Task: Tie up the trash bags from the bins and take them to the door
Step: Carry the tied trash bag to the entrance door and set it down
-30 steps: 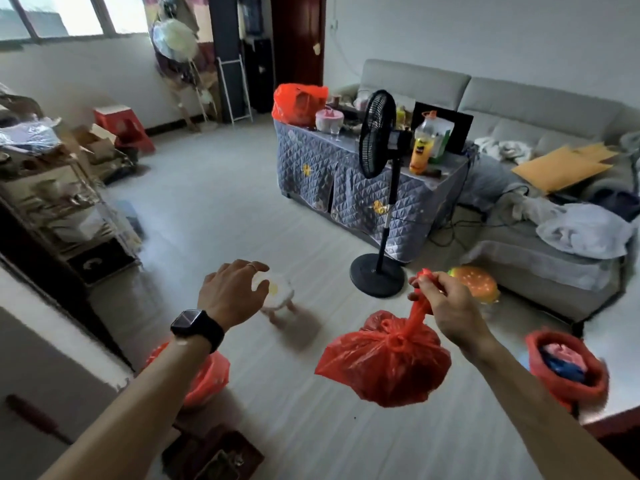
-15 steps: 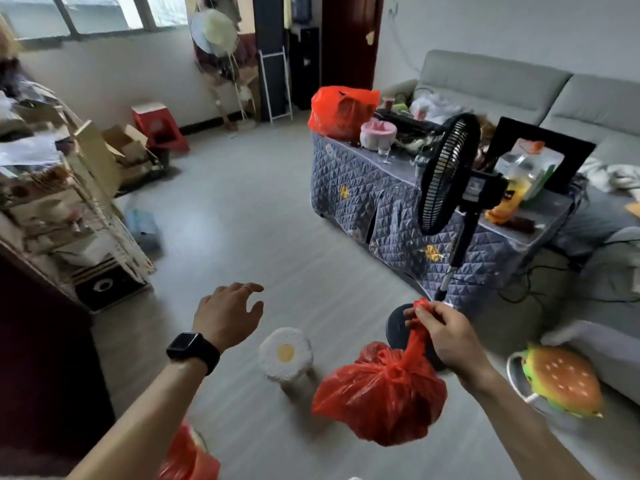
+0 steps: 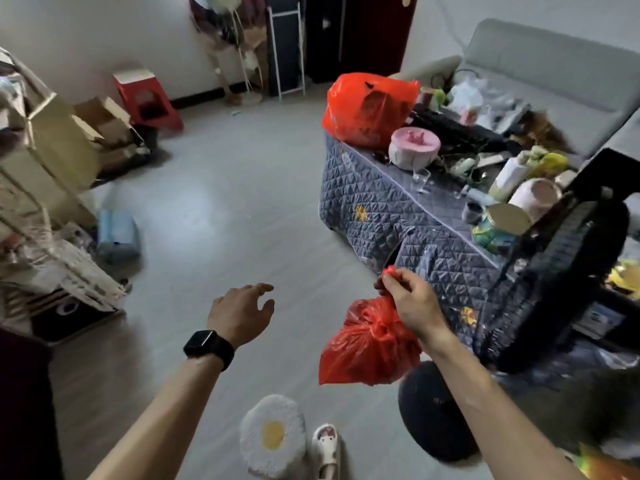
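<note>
Red trash bag (image 3: pixel 370 351) hangs near, centre-right, knotted and off the floor. Right hand (image 3: pixel 412 306) pinches its twisted neck above the knot. Looks light, soft, thin film, likely tears if snagged, so the neck is the place to hold. Left hand (image 3: pixel 242 311) empty, fingers loosely spread. Quilted counter (image 3: pixel 381 209) edge and fan base (image 3: pixel 429 410) close on the right, egg stool (image 3: pixel 273 434) near. Open floor (image 3: pixel 225 220) runs left-centre to the far door (image 3: pixel 374 29).
</note>
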The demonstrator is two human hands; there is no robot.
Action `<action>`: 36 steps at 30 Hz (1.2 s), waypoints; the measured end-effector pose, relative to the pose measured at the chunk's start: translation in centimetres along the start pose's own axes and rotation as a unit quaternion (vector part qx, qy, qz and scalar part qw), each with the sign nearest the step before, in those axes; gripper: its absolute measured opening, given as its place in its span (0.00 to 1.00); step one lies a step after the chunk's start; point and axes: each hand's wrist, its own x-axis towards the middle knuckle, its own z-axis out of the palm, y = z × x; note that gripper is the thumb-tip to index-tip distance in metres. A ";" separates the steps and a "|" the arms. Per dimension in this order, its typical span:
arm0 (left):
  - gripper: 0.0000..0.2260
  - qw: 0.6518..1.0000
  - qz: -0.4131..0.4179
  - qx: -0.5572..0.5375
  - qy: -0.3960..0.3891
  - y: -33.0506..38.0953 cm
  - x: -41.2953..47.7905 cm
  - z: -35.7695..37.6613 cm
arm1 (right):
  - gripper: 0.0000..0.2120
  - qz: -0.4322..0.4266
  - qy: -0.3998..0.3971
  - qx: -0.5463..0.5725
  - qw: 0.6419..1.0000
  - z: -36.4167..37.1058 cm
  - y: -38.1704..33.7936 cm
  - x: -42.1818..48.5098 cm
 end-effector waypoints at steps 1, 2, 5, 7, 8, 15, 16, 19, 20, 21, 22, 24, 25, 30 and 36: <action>0.18 1.000 -0.005 -0.005 -0.004 0.2 2.4 -0.6 | 0.11 0.004 -0.003 -0.003 1.000 0.6 -1.0 2.6; 0.18 1.000 -0.013 -0.008 -0.005 0.2 4.8 -1.0 | 0.11 0.001 -0.006 -0.004 1.000 1.4 -2.0 5.1; 0.18 1.000 -0.019 -0.006 -0.003 0.1 13.4 -3.4 | 0.11 0.002 -0.019 0.008 1.000 3.9 -5.3 13.9; 0.18 1.000 -0.028 -0.007 0.012 -0.4 18.9 -4.5 | 0.11 0.004 -0.026 0.018 0.999 5.7 -6.7 20.3; 0.18 0.999 -0.033 -0.007 0.014 -0.7 22.0 -5.2 | 0.11 0.007 -0.034 0.027 0.999 6.9 -7.3 23.8; 0.20 0.996 -0.078 -0.003 0.029 -3.9 41.8 -9.2 | 0.10 -0.001 -0.106 0.065 0.992 15.4 -11.4 45.6; 0.20 0.995 -0.091 -0.003 0.027 -4.4 45.0 -10.4 | 0.10 -0.001 -0.120 0.057 0.991 16.9 -12.5 49.3; 0.20 0.992 -0.121 0.000 0.044 -6.2 53.0 -13.6 | 0.10 -0.014 -0.166 0.047 0.985 20.8 -16.4 58.2; 0.20 0.990 -0.132 -0.001 0.049 -7.1 56.0 -14.9 | 0.10 -0.015 -0.175 0.045 0.983 22.3 -17.8 61.5; 0.20 0.989 -0.134 0.000 0.054 -7.4 57.9 -15.9 | 0.10 -0.017 -0.176 0.046 0.983 23.1 -19.0 63.4; 0.20 0.988 -0.144 -0.004 0.056 -8.2 60.7 -16.9 | 0.10 -0.022 -0.183 0.046 0.982 24.6 -20.3 66.7; 0.20 0.987 -0.154 -0.006 0.052 -9.4 65.3 -18.5 | 0.09 -0.026 -0.191 0.041 0.980 26.7 -22.6 71.3; 0.20 0.986 -0.157 -0.005 0.052 -10.2 67.8 -19.1 | 0.09 -0.026 -0.191 0.039 0.980 27.8 -23.5 73.7; 0.20 0.989 -0.141 0.003 0.036 -14.4 82.9 -22.2 | 0.09 -0.029 -0.174 0.045 0.983 33.6 -28.2 86.6; 0.20 0.996 -0.087 0.024 0.027 -18.4 105.5 -28.7 | 0.10 -0.023 -0.118 0.055 0.991 40.0 -34.8 104.7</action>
